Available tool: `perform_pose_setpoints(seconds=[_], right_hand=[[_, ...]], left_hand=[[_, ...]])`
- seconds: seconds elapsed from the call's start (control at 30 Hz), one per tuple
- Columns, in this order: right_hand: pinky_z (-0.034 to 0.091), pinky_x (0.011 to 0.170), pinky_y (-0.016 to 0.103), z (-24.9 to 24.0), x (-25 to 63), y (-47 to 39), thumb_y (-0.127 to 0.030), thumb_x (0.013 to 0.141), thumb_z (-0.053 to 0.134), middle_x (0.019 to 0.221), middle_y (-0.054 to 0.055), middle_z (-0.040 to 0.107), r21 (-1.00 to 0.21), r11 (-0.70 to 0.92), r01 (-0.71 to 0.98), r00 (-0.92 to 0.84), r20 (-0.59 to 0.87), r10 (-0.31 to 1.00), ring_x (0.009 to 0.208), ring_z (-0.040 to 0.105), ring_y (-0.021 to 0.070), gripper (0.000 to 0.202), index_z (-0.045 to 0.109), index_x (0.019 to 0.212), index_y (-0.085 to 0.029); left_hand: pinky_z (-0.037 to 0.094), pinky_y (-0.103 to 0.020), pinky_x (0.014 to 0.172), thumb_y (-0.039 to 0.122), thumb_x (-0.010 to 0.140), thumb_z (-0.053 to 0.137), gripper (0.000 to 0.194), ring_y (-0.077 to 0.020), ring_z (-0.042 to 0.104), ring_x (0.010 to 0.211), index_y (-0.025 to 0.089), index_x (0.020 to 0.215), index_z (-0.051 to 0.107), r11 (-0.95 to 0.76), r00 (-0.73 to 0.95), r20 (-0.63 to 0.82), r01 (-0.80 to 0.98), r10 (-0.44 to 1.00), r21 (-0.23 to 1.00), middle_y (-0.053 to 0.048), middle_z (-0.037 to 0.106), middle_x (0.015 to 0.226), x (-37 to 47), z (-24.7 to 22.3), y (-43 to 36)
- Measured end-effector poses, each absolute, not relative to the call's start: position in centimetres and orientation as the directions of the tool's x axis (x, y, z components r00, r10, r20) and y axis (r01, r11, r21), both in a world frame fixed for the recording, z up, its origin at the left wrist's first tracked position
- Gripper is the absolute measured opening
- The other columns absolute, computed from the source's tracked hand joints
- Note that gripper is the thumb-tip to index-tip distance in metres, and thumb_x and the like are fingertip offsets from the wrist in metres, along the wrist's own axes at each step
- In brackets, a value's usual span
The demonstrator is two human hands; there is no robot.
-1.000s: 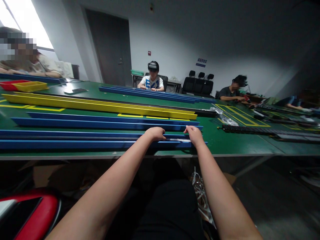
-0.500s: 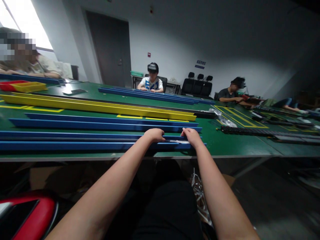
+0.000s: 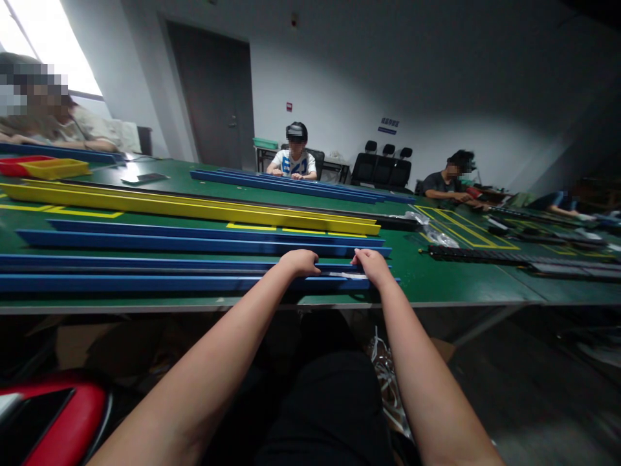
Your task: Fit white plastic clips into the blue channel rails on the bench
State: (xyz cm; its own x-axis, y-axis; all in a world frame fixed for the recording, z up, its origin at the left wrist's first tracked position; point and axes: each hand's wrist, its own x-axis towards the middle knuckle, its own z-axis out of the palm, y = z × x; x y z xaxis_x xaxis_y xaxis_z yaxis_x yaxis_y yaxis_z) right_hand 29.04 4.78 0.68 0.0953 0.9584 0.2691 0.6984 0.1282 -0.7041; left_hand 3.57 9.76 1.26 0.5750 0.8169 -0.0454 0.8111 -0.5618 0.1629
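On a green table [image 3: 436,281], centre frame, the left hand [image 3: 299,261] and right hand [image 3: 372,264] are staying nearly still, curling over a blue channel [image 3: 145,283], seemingly working one spot; grasp unclear

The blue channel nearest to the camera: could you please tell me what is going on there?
A person's left hand and right hand are at the nearest blue channel, toward its right end, with a thin white strip showing between them; whether either hand grips it is hard to tell. Behind lie another blue channel and a yellow channel on the green table.
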Motion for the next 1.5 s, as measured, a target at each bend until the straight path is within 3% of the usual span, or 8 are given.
perform_pose_setpoints(seconds=[0.97, 1.2, 1.33, 1.5], right_hand=[[0.042, 0.074, 0.026, 1.0, 28.9, 4.5, -0.047, 0.089, 0.044, 0.075, 0.003, 0.072, -0.694, 0.129, 0.708, 0.108, 0.287, 0.952, 0.076, 0.063, 0.0169, 0.044, 0.069, 0.066, -0.020], [0.044, 0.076, 0.027, 0.8, 28.8, 4.1, -0.050, 0.090, 0.043, 0.073, 0.004, 0.069, -0.759, 0.255, 0.599, 0.065, 0.363, 0.930, 0.075, 0.062, 0.0169, 0.045, 0.060, 0.062, -0.020], [0.041, 0.072, 0.026, 1.5, 28.2, 2.4, -0.050, 0.092, 0.045, 0.072, 0.002, 0.064, -0.584, 0.384, 0.715, -0.102, 0.456, 0.884, 0.073, 0.057, 0.0153, 0.044, 0.060, 0.064, -0.019], [0.035, 0.061, 0.025, 3.0, 27.0, 1.0, -0.052, 0.090, 0.052, 0.072, 0.002, 0.066, -0.296, 0.383, 0.875, -0.326, 0.225, 0.918, 0.065, 0.054, 0.0134, 0.039, 0.066, 0.075, -0.019]], left_hand=[[0.048, -0.029, 0.073, 0.056, 0.073, 0.058, 0.044, -0.0222, 0.066, 0.088, 0.028, 0.105, 0.070, -0.560, 0.572, -0.035, 0.812, 0.820, 0.165, -0.005, 0.073, 0.100, 3.6, 1.3, 9.7], [0.048, -0.028, 0.070, 0.057, 0.072, 0.059, 0.042, -0.0224, 0.066, 0.086, 0.028, 0.100, 0.071, -0.558, 0.569, -0.032, 0.815, 0.822, 0.159, -0.005, 0.073, 0.098, 3.7, 1.2, 9.8], [0.047, -0.029, 0.068, 0.059, 0.073, 0.057, 0.042, -0.0222, 0.066, 0.082, 0.027, 0.097, 0.071, -0.562, 0.573, -0.034, 0.813, 0.819, 0.152, -0.005, 0.073, 0.095, 3.8, 1.1, 9.9], [0.046, -0.028, 0.068, 0.059, 0.074, 0.056, 0.041, -0.0205, 0.066, 0.080, 0.028, 0.097, 0.070, -0.579, 0.590, -0.036, 0.800, 0.806, 0.154, -0.004, 0.073, 0.093, 3.8, 1.1, 9.9]])
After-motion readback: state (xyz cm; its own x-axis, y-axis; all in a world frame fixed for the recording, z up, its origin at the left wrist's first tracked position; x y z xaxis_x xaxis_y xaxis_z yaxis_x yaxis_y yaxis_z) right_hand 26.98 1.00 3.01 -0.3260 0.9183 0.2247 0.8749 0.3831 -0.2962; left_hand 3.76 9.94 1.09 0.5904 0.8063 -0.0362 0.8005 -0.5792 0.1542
